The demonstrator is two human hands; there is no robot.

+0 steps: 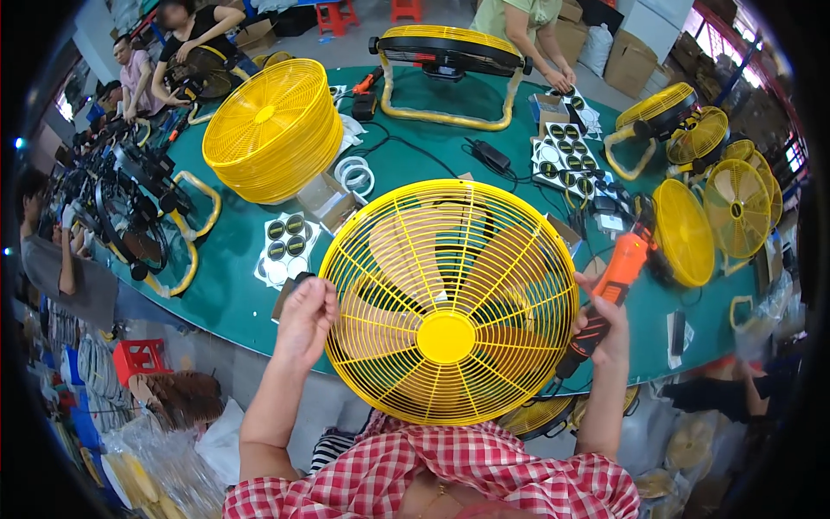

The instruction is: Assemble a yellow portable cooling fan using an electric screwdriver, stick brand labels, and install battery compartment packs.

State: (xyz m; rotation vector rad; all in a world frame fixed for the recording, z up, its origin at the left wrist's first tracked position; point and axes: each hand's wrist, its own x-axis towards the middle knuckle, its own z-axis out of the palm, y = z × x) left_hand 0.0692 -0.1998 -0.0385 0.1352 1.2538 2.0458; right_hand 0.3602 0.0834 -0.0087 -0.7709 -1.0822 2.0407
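Observation:
A round yellow wire fan grille (450,298) stands upright in front of me, with fan blades showing through its bars. My left hand (304,318) grips the grille's left rim. My right hand (605,330) is at the grille's right rim and holds an orange and black electric screwdriver (612,290), its tip pointing up and away. The fan body behind the grille is mostly hidden.
A green worktable (233,285) carries a stack of yellow grilles (272,128), sheets of round badges (285,246), small boxes, cables and a yellow-framed fan (450,60). More yellow fans (735,203) stand at the right. Other people work along the left and far edges.

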